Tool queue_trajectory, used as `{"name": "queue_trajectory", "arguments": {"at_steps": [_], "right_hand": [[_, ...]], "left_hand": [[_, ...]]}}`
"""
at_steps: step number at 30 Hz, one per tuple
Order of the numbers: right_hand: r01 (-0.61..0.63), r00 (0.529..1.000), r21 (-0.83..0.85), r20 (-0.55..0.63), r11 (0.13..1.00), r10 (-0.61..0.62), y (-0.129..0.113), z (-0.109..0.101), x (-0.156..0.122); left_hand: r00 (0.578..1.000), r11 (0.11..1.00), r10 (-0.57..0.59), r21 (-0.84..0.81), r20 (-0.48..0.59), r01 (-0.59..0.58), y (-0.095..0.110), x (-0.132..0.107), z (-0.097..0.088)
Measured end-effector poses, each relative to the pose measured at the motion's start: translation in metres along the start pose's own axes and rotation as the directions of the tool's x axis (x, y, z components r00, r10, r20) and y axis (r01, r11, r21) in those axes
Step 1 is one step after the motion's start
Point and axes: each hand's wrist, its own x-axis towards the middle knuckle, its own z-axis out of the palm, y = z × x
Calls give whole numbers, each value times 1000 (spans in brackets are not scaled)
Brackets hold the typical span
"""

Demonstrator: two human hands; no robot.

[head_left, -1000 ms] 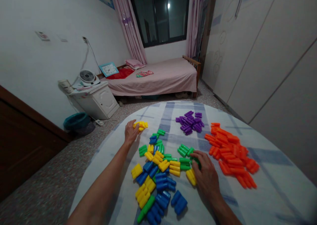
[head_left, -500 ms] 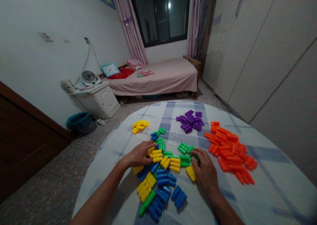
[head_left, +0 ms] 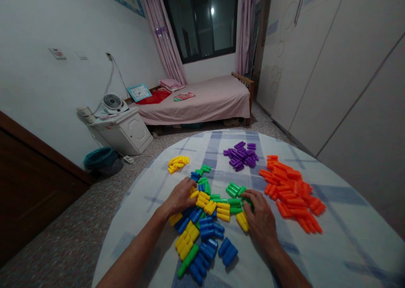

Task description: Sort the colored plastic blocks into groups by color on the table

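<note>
Your left hand (head_left: pixel 181 195) is at yellow blocks (head_left: pixel 201 199), your right hand (head_left: pixel 262 217) at green blocks (head_left: pixel 234 202). You show neither grip clearly; I cannot tell.

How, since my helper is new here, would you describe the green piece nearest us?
On the cloth-covered table, find the mixed blue, yellow and green pile. At its near end lies the long green piece, its neighbours all blue or yellow.

Blocks (head_left: pixel 228 252): smooth, glossy plastic. Tablecloth (head_left: pixel 341 220): matt cloth. Sheet (head_left: pixel 209 102): matt cloth. Door (head_left: pixel 38 191): smooth wood. Window (head_left: pixel 202 30): glossy glass.
</note>
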Motion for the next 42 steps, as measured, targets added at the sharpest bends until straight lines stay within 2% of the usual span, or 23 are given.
{"name": "queue_trajectory", "arguments": {"at_steps": [2,6,8,10,12,15,21,25,31,33,37,39,40,41,42], "right_hand": [[2,1000,3,-7,1000,-2,-1,0,0],[-2,1000,17,-20,1000,2,0,1,0],[-1,1000,21,-17,1000,2,0,1,0],[-2,1000,18,-12,1000,3,0,1,0],[-4,1000,10,-7,1000,5,0,1,0],[-5,1000,1,-8,1000,5,0,1,0],[7,1000,4,-3,1000,-7,2,1,0],[6,1000,5,-14,1000,-6,2,2,0],[11,1000,13,-23,1000,-10,2,2,1],[15,1000,6,-24,1000,-15,3,2,1],[13,1000,-9,-20,1000,-13,3,2,0],[10,1000,-12,-11,1000,-10,3,2,0],[9,1000,-12,-9,1000,-9,3,2,0],[9,1000,-14,-7,1000,-9,4,1,0],[8,1000,-16,-8,1000,-8,4,1,0]], "left_hand": [[1000,999,-5,-47,-4,4,2,-2,0],[995,976,-86,-205,-53,73,3,-2,-5],[990,953,-88,-300,-109,51,5,-2,-10],[992,937,-36,-348,-121,-9,10,-4,-17],[999,941,41,-334,-26,-48,16,-6,-22],[984,964,115,-255,136,-77,27,-11,-25],[983,996,31,-84,179,-16,41,-12,-22],[988,1000,9,-30,156,-5,49,-13,-20],[995,999,21,-49,100,-16,57,-22,-14],[997,995,11,-99,71,-4,56,-25,-11],[999,936,1,-352,-42,-16,39,-26,-14],[972,896,-113,-445,-206,10,17,-21,-18],[928,883,-206,-468,-312,39,3,-16,-21],[856,870,-308,-487,-416,77,-14,-11,-23],[763,855,-402,-505,-506,116,-32,-5,-25]]}}
